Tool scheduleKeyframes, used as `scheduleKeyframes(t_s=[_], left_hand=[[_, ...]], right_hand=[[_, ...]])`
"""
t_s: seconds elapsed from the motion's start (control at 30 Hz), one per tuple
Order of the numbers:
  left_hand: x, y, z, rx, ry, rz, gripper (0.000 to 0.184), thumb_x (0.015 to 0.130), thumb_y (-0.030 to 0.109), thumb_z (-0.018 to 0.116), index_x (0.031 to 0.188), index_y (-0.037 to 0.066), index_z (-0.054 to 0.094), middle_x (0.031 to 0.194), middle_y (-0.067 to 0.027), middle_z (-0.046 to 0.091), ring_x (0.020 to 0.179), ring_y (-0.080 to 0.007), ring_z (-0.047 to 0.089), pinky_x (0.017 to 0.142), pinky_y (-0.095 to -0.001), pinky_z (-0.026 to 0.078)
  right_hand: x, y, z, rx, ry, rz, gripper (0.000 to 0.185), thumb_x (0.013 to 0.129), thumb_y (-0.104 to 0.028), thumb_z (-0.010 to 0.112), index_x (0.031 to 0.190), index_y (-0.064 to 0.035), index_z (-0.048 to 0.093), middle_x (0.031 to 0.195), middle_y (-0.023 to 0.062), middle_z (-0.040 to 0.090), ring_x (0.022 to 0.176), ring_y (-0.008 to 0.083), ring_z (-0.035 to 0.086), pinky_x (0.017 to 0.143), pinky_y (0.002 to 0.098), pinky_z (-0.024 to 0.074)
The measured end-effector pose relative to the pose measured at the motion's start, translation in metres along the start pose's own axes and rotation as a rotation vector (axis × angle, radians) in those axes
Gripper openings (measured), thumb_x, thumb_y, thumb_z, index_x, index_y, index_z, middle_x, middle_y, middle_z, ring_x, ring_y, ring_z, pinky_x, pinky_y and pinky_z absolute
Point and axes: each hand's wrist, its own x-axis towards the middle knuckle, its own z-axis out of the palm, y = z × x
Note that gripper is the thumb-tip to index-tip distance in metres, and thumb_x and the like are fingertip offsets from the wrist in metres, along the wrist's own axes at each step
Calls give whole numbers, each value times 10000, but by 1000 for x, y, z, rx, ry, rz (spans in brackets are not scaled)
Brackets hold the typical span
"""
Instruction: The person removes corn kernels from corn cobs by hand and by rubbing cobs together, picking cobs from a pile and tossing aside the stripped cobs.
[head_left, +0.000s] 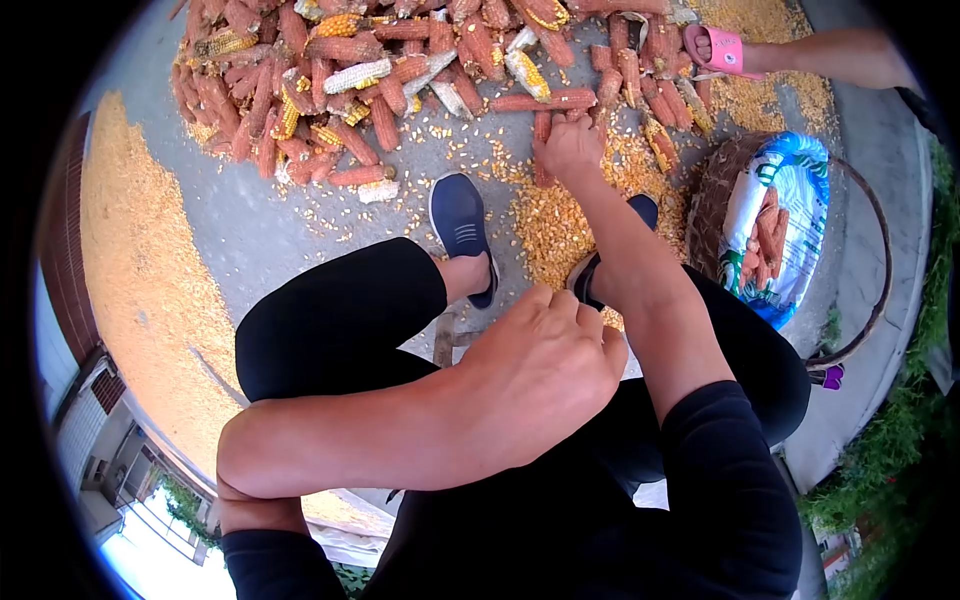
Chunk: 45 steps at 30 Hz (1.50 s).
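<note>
My left hand is curled closed in front of my lap, its back toward me. Whatever may be inside its fingers is hidden. Farther forward, my right hand reaches down to the cobs, its fingers bent round a reddish corn cob. Another bare cob lies crosswise just beyond those fingers. Loose yellow corn kernels are heaped below the right hand, between and beside my shoes.
A big pile of corn cobs, mostly stripped, lies ahead. Right of me stands a handled basket with a blue-white lining and several cobs inside. Kernels spread along the left. Another person's foot in a pink sandal is at upper right.
</note>
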Motion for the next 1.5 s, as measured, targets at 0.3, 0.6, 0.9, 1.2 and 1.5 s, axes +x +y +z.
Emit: scheduleKeyframes(t_s=[0.3,0.6,0.9,1.2,1.5], left_hand=[[3,-6,3,168,274,-58,184,730,37,686,898,-7,628,839,-169,667,846,-315,685,782,-401,520],[11,-37,-52,-272,654,-477,550,874,296,729,1274,-46,570,1000,-238,713,931,-364,724,812,-429,563],[41,5,-41,-679,967,-187,690,821,62,675,1441,39,372,1178,-168,654,1074,-276,671,945,-401,533],[22,-24,-67,-1482,1032,-222,228,900,151,721,1032,45,567,615,-18,559,451,-120,521,390,-265,395],[17,-37,-77,-1582,799,-60,227,959,202,675,1056,10,603,762,-88,661,510,-129,580,414,-271,443]], right_hand=[[-57,25,49,812,-73,3,359,834,-349,727,1046,-64,675,1046,227,688,923,414,679,834,463,555],[-102,38,-206,1770,-386,-327,305,920,-144,637,1206,-64,566,1106,80,662,966,229,692,860,413,589],[-175,29,-332,1760,-183,-552,428,1002,-345,618,1312,-66,524,1171,102,626,920,204,663,728,342,564],[-181,39,-342,1875,-481,-541,216,1057,-348,511,1193,-186,556,738,-30,404,524,43,306,477,212,302],[-178,46,-353,1907,-555,-445,338,1062,-398,478,1263,-132,538,732,-24,459,496,43,325,461,214,302]])
